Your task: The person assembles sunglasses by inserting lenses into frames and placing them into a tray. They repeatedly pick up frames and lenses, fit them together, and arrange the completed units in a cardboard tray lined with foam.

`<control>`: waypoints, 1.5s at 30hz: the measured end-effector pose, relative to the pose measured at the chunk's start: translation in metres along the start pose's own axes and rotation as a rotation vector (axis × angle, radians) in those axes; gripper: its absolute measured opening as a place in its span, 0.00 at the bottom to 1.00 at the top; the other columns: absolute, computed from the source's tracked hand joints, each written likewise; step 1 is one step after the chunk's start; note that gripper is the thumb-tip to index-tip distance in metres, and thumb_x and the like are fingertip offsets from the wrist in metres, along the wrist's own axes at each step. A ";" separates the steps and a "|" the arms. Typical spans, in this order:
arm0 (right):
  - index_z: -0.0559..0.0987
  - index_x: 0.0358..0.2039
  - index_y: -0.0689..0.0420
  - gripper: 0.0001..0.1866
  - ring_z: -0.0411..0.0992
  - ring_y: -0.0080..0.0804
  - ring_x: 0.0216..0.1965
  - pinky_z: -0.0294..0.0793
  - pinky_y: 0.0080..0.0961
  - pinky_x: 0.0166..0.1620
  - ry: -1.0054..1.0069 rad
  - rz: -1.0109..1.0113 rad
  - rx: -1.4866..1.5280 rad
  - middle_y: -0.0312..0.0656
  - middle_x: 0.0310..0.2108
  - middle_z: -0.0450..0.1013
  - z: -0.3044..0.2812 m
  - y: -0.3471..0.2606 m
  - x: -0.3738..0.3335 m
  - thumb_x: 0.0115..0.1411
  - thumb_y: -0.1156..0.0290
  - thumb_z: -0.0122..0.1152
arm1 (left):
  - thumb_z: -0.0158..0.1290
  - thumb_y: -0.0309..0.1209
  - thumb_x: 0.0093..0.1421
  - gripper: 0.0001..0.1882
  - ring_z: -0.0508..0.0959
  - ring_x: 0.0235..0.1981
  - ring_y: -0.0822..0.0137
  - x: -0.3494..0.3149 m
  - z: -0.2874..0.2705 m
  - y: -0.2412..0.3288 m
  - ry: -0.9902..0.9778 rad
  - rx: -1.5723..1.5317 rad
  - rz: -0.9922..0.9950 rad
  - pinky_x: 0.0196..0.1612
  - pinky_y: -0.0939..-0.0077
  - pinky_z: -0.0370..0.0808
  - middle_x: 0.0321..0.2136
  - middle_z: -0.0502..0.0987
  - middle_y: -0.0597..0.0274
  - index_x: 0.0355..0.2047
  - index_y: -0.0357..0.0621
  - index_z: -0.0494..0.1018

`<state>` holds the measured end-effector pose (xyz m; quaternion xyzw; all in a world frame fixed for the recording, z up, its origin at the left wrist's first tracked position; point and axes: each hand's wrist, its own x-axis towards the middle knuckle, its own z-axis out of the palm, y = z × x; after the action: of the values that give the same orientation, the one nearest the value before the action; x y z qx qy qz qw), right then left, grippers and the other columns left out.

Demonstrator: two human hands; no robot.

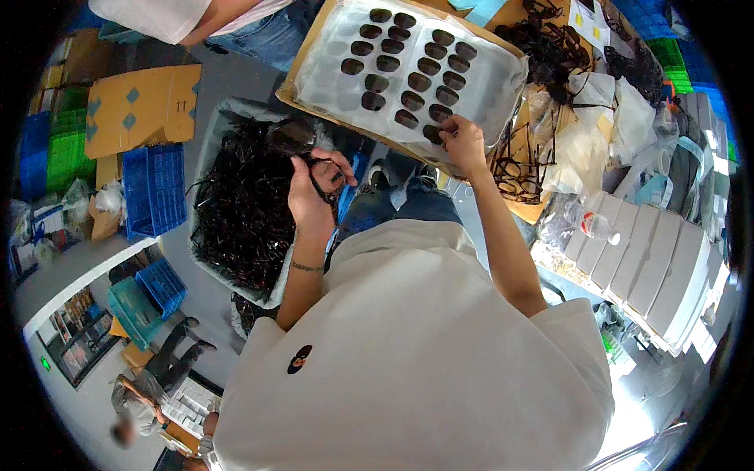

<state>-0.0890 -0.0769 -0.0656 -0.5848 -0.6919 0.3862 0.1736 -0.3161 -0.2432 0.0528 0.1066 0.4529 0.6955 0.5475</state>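
My left hand is closed around a pair of dark sunglasses, over the edge of a bin heaped with black eyeglass frames. A dark lens shows at the far end of the sunglasses; my fingers hide part of the rest. My right hand reaches to the near right of a shallow cardboard tray lined with white sheets. Its fingertips pinch a dark lens at the end of a row. Several more dark lenses lie in rows across the tray.
Loose frames and clear plastic bags crowd the right side. Beyond them are a plastic bottle and grey boxes. Blue crates stand left of the bin. Another person's arm is at the far side; someone else is lower left.
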 end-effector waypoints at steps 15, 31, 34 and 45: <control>0.74 0.46 0.62 0.12 0.77 0.38 0.30 0.75 0.30 0.39 -0.266 -0.384 0.120 0.44 0.28 0.76 -0.156 -0.106 -0.066 0.60 0.80 0.55 | 0.49 0.34 0.64 0.18 0.77 0.37 0.68 0.041 0.133 0.020 -0.605 0.447 0.004 0.37 0.70 0.75 0.42 0.77 0.57 0.53 0.43 0.69; 0.69 0.53 0.62 0.24 0.69 0.31 0.48 0.65 0.26 0.54 -0.273 0.148 1.368 0.41 0.48 0.71 -0.124 -0.071 -0.092 0.53 0.83 0.56 | 0.38 0.27 0.69 0.09 0.75 0.49 0.63 0.018 0.155 -0.113 -0.332 0.402 0.406 0.55 0.69 0.69 0.45 0.76 0.49 0.47 0.37 0.61; 0.67 0.54 0.67 0.28 0.71 0.37 0.50 0.70 0.27 0.52 -0.208 0.081 1.429 0.48 0.48 0.71 -0.126 -0.045 -0.089 0.50 0.87 0.56 | 0.36 0.35 0.72 0.12 0.78 0.46 0.57 0.033 0.139 -0.100 -0.326 0.369 0.462 0.52 0.67 0.74 0.43 0.76 0.45 0.47 0.40 0.56; 0.80 0.37 0.62 0.10 0.75 0.26 0.28 0.72 0.23 0.33 -0.026 -0.133 0.345 0.43 0.24 0.77 -0.059 -0.034 -0.044 0.54 0.74 0.65 | 0.39 0.35 0.71 0.10 0.80 0.38 0.54 -0.029 0.061 -0.045 0.058 -0.079 0.143 0.40 0.60 0.79 0.40 0.75 0.48 0.48 0.47 0.61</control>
<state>-0.0600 -0.0992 0.0061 -0.4946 -0.6547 0.4942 0.2875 -0.2360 -0.2377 0.0635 0.0968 0.4319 0.7531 0.4869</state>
